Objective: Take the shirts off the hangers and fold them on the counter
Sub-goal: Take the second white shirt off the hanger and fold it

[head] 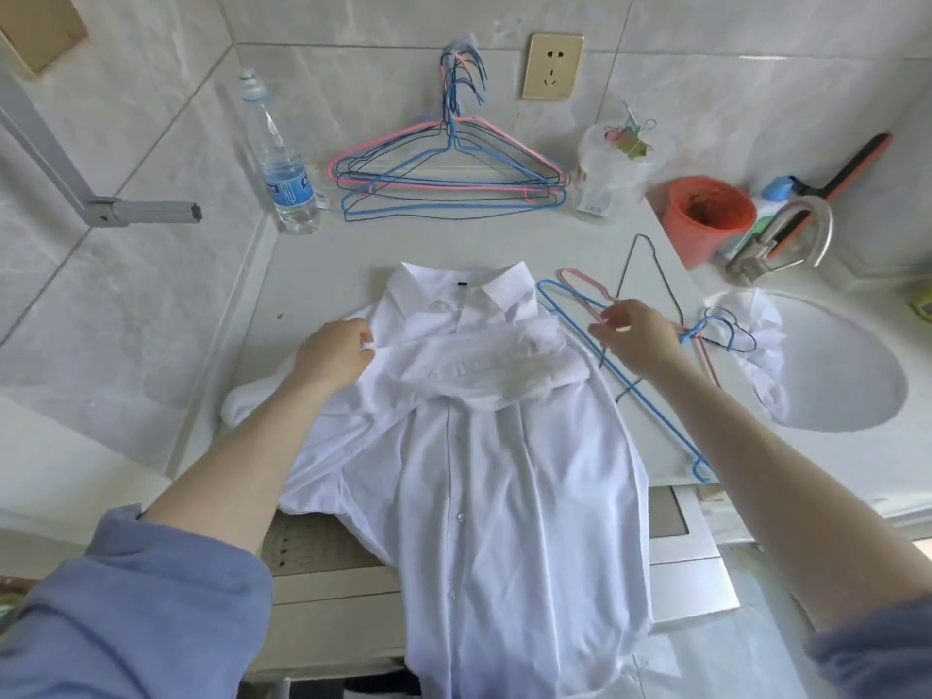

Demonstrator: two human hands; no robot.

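A white button shirt [484, 486] lies face up on the counter [323, 274], its hem hanging over the front edge. Its collar [464, 290] points toward the wall, and one sleeve is folded across the chest. My left hand [335, 358] pinches the shirt's fabric at the left shoulder. My right hand [638, 335] rests over loose wire hangers [580, 295] lying to the right of the shirt, fingers curled at a pink one; a real grip cannot be made out. Another white garment [766, 345] lies at the sink's rim.
A bunch of pink, blue and black wire hangers [449, 179] hangs on the back wall. A water bottle [282, 164] stands at back left. A clear container with clips [613, 164], a red bucket [706, 214], a faucet [787, 239] and the sink [847, 365] are on the right.
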